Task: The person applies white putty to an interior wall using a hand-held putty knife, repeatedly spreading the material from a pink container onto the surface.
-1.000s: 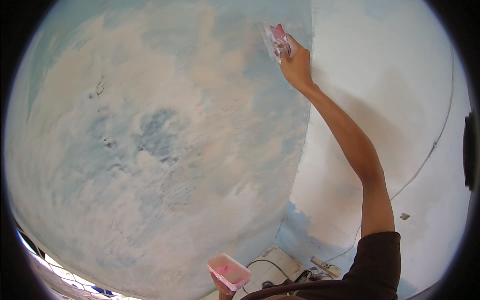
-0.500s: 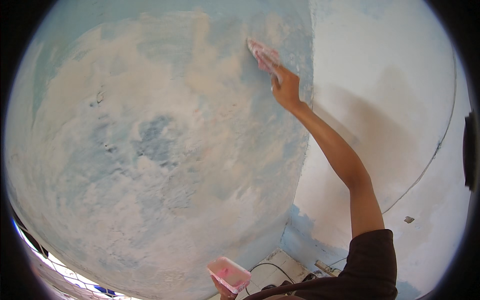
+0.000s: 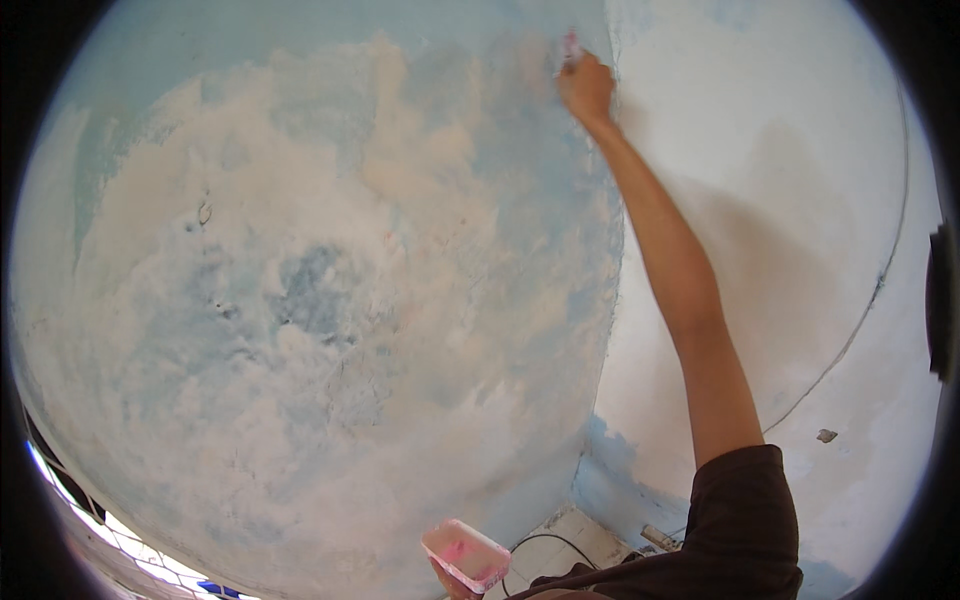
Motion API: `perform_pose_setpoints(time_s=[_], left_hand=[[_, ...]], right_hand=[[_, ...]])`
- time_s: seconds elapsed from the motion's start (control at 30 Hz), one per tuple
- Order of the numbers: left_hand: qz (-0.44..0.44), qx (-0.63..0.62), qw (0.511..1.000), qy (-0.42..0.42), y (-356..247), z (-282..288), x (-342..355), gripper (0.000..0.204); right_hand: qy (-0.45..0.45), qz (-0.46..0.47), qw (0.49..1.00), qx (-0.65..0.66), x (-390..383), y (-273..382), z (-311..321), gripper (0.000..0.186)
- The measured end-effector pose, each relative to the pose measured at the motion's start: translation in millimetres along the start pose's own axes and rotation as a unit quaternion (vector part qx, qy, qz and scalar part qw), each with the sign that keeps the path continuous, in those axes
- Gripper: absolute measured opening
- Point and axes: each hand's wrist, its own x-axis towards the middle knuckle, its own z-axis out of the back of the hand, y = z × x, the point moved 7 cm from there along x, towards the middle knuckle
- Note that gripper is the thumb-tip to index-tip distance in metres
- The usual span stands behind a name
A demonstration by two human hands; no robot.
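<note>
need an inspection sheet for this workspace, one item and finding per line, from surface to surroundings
Surface: mottled pale-blue-and-cream wall, patchy, with small dark pits; meets an off-white wall at a corner
Job's things: open rectangular pink plastic tub with a pink smear inside; pink-and-whitish hand tool, blurred
Clutter: pale oblong piece low by the corner, kind unclear
Grips: left grip holds the tub; right grip holds the tool high near the corner
Cables: thin black cable, curved, low down; thin grey cable-like line on the off-white wall
Surroundings: mesh-like grid, lower left
</note>
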Motion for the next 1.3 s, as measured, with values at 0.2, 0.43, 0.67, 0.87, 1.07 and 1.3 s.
perform_pose_setpoints(time_s=[0.2,0.43,0.67,0.87,1.07,1.3], left_hand=[[0.014,0.003,1.0,-0.007,7,7,5,0.074],[0.033,0.005,0.999,-0.002,18,4,10,0.073],[0.021,0.011,1.0,0.002,17,2,7,0.073],[0.009,0.009,1.0,-0.003,10,7,7,0.073],[0.005,0.01,1.0,-0.002,5,8,6,0.072],[0.012,0.02,1.0,0.005,5,1,4,0.072]], right_hand=[[0.129,0.215,0.964,0.083,-135,146,26,0.059],[-0.009,0.35,0.921,0.169,-111,64,78,0.04],[0.067,0.067,0.98,0.177,-9,22,30,0.043],[0.095,0.234,0.956,0.146,-148,61,28,0.053],[0.069,0.286,0.929,0.223,-160,34,70,0.048],[-0.027,-0.07,0.997,-0.03,34,-67,22,0.03]])
